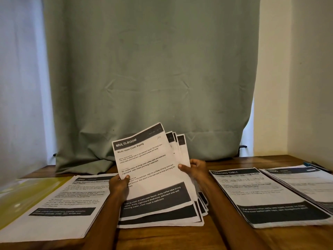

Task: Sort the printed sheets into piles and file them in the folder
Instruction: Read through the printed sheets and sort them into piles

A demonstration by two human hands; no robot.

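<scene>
Both hands, left hand (pixel 119 184) and right hand (pixel 195 168), pinch the fanned sheets (pixel 153 170); loosely held back pages could slip out.

Wooden table (pixel 225 163) bears paper piles (pixel 266 197), yellow folder (pixel 23 193).

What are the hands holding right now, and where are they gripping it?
Both hands hold a fanned stack of printed sheets: the left hand pinches its left edge, the right hand its right edge.

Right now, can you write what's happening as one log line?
step: sorting | left hand: grips MULTI-ROOM sheet | right hand: holds fanned stack | folder: far left on table
</scene>
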